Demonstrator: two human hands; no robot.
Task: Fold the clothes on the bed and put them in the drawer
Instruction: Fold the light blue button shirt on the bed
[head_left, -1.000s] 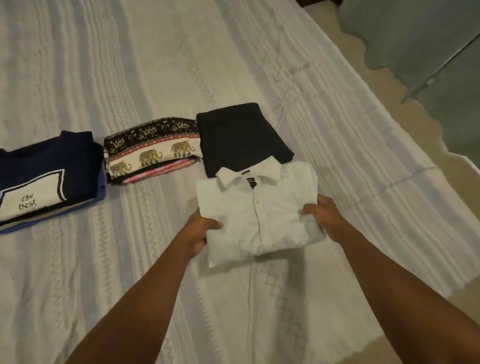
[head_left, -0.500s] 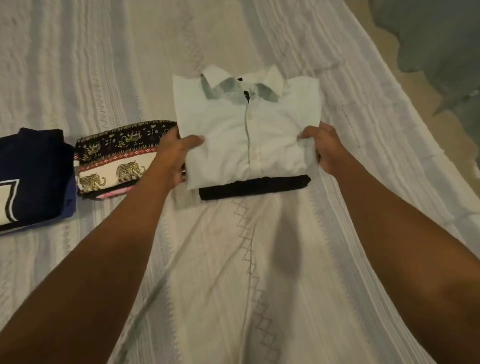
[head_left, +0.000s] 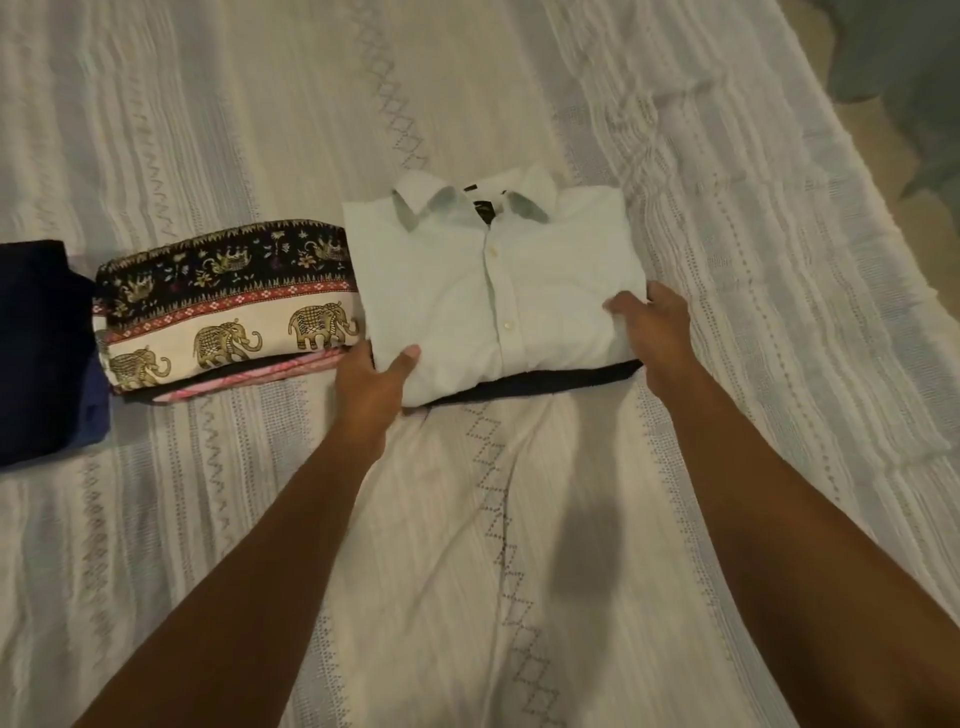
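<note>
Lying at the 9 o'clock edge of the white woven bedspread (head_left: 467, 130), partly cut off, is a folded navy-blue garment (head_left: 36, 348). Just beside it toward 3 o'clock sits a folded black, red and cream elephant-print cloth (head_left: 223, 306). The left hand (head_left: 371, 384) pinches the 7 o'clock corner of the folded white button-up collared shirt (head_left: 493, 296), thumb on top. The shirt rests at centre on a folded black garment (head_left: 545, 376), close against the elephant cloth. The right hand (head_left: 652, 332) grasps the shirt's 4 o'clock edge.
</note>
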